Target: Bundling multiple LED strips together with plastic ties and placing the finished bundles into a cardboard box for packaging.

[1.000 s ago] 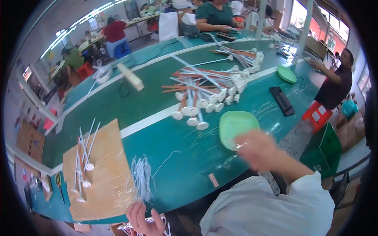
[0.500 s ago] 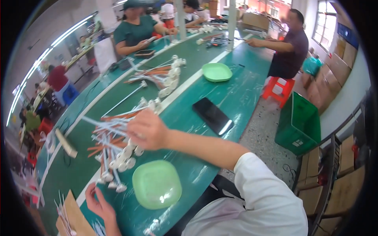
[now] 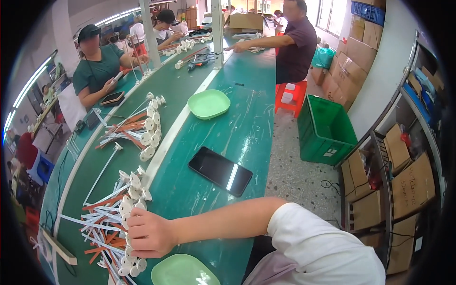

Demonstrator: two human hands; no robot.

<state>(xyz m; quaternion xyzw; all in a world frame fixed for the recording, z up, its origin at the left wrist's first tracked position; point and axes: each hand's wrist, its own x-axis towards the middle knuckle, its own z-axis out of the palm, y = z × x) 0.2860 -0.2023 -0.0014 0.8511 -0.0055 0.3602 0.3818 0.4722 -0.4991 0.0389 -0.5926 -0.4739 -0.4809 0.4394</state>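
Observation:
My right hand [image 3: 149, 232] reaches in from the right over a pile of strips with white round disc ends [image 3: 135, 180]. Its fingers are curled down among the discs, and the fingertips are hidden, so what they hold cannot be made out. The strips [image 3: 102, 221] are light blue-white and orange-brown and fan out to the left. Just below the hand, a light green plastic dish [image 3: 183, 270] is partly cut off by the lower edge. My left hand is out of view.
A black phone [image 3: 221, 171] and another green dish [image 3: 209, 103] lie farther along the green table. A second strip bundle [image 3: 151, 126] and pliers [image 3: 199, 59] sit beyond. Co-workers sit at the far side. A green crate [image 3: 327, 130] stands on the floor, right.
The view has swung right and up, so the table appears shifted left and down. My right hand has come down onto the disc ends. The left hand has gone out of view.

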